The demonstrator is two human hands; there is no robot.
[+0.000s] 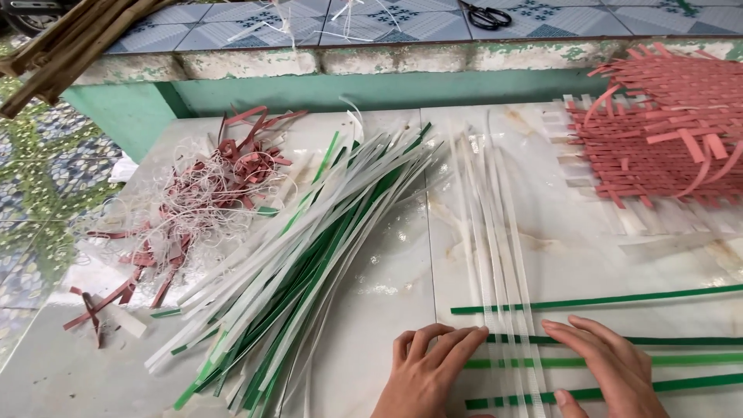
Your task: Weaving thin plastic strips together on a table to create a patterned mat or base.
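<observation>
Pale marble-patterned floor tiles [387, 286] lie under your work, with a green-painted step [371, 89] behind them and black scissors [487, 15] up on its tiled top. Your left hand [429, 371] and right hand [611, 368] both rest flat with fingers spread, gripping nothing, pressing the translucent white plastic strips [495, 255] where they cross 4 flat green plastic strips [619, 298]. A heap of mixed white and green strips [302, 255] lies just left, tangled red offcuts [193, 201] beyond it, and a red woven mat [665, 131] sits far right.
</observation>
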